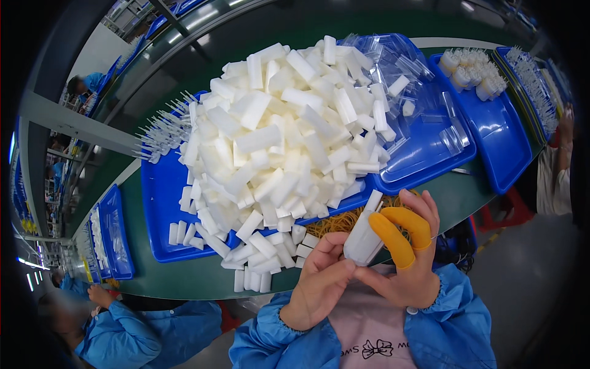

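My left hand and my right hand meet at the table's front edge, both closed on a whitish block-shaped piece. A narrow white strip stands up from its far end, and its exact kind is not clear. Thumbs and fingertips of both hands pinch its near end. Two fingers of my right hand wear yellow finger cots and curl beside the piece. Just beyond my hands rises a large heap of white foam blocks. Yellow-brown rubber bands lie between the heap and my left hand.
Under the heap is a blue tray; thin white stemmed parts lie at its left. Another blue tray holds clear plastic sleeves. Farther right, a blue tray carries whitish bundled parts. A co-worker in blue sits at left.
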The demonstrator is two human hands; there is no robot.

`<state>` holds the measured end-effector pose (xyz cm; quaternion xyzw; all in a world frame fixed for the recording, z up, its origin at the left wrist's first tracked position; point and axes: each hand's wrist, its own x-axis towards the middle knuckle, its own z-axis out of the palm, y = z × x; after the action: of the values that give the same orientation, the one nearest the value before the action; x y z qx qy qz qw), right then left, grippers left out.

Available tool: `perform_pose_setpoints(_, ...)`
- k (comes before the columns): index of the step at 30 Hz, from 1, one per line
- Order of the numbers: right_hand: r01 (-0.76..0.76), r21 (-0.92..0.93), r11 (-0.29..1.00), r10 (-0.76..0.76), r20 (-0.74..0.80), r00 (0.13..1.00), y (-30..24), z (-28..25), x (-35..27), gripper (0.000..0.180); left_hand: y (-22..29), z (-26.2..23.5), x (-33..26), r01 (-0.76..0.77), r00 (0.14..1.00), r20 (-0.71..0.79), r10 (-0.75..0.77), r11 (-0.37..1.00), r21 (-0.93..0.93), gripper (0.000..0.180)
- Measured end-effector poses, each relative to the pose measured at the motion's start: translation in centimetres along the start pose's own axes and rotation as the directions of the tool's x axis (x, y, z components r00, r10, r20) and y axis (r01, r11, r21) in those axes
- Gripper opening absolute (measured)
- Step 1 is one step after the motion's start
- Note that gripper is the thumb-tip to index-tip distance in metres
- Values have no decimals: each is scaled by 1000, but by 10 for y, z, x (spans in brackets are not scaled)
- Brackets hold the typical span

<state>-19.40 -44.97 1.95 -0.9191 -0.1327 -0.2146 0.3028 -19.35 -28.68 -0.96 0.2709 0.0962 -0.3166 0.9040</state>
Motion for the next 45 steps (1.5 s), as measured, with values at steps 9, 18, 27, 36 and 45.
perform_pose_setpoints(9, 1, -2, 1000, -1, 9, 1000, 2, 1, 1, 59, -5, -4, 1, 64, 994, -82, -67, 997, -39, 31)
perform_pose_setpoints(18, 81, -54, 995, -83, -25, 996, 7, 3, 2, 54, -6, -3, 2, 105, 989, -90, -118, 984, -142, 21)
perform_pose_setpoints(27, 89, -22, 996, -88, 38, 995, 13, -3, 3, 58, -11, -1, 1, 63, 998, -23, -63, 998, -19, 37)
perform_pose_setpoints(36, 10, 456, 890, -124, 221, 967, 49, -28, 22, 64, -10, 5, 3, 7, 997, -76, -10, 999, -42, 35)
perform_pose_setpoints(45, -224, -596, 771, 170, -146, 975, 166, -46, 44, 20, -5, 11, -2, -32, 998, -46, 32, 999, 7, 59)
